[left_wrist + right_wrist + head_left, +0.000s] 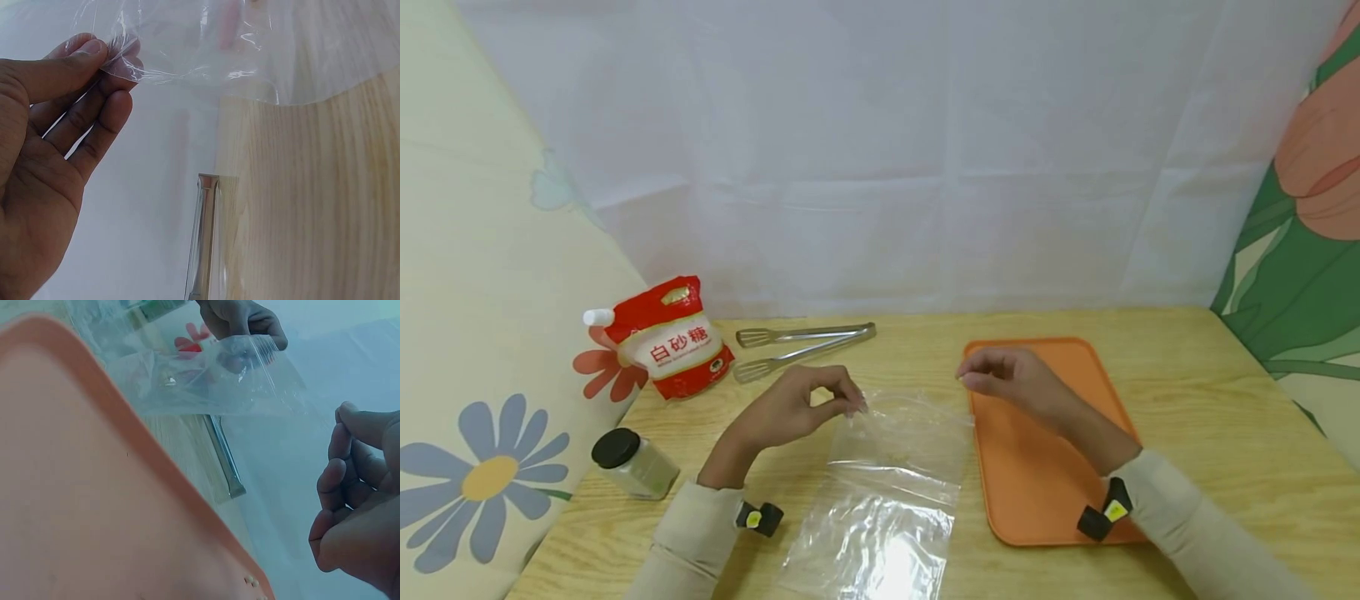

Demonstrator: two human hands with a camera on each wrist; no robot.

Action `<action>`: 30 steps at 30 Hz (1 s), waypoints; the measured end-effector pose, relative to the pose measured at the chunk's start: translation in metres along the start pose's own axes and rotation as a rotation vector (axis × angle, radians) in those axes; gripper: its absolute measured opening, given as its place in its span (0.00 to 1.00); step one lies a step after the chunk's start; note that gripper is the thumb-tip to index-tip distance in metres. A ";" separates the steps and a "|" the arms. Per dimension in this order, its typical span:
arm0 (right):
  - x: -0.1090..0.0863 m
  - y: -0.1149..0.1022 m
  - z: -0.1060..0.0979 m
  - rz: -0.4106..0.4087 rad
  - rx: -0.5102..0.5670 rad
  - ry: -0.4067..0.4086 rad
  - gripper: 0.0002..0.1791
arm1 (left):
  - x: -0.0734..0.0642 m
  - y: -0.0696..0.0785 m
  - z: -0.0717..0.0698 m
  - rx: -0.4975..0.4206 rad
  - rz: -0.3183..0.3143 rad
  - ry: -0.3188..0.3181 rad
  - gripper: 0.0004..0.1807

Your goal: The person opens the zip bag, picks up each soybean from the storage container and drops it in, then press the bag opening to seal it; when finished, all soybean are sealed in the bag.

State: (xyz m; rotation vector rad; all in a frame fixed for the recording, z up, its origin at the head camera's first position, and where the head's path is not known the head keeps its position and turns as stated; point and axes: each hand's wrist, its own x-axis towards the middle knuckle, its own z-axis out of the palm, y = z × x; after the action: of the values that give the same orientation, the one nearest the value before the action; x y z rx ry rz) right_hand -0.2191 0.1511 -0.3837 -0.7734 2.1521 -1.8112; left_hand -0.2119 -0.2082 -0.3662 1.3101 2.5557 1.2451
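A clear plastic zip bag (887,500) lies on the table with its opening end raised between my hands. My left hand (801,404) pinches one upper corner of it between thumb and fingers; the left wrist view shows the film (187,56) stretching away from these fingertips. My right hand (1018,383), over the edge of the orange tray (1037,483), has its thumb and index tips together at the bag's other upper corner. In the right wrist view the film (187,381) thins out toward those fingertips and is faint there.
Metal tongs (808,346) lie behind the left hand. At the left stand a red and white sugar pouch (677,337) with a white cap and a clear jar (643,467) with a black lid. A few small pale bits (250,581) lie on the tray.
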 end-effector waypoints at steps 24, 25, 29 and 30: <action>0.007 0.004 0.009 0.006 -0.136 -0.037 0.13 | 0.000 0.003 0.000 0.017 0.000 -0.001 0.10; 0.006 0.004 0.006 0.020 -0.127 -0.021 0.14 | 0.000 0.005 0.000 0.019 -0.001 -0.001 0.10; 0.008 0.005 -0.011 0.041 -0.187 0.073 0.16 | 0.002 0.016 0.000 0.020 -0.002 0.005 0.09; 0.009 0.007 -0.015 0.038 -0.230 0.103 0.16 | 0.002 0.018 -0.001 0.020 -0.002 0.006 0.09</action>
State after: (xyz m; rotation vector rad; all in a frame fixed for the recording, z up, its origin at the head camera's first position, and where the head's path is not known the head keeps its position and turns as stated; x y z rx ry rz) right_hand -0.2361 0.1598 -0.3853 -0.6941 2.4557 -1.6377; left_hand -0.2014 -0.2010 -0.3530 1.3090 2.5792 1.2280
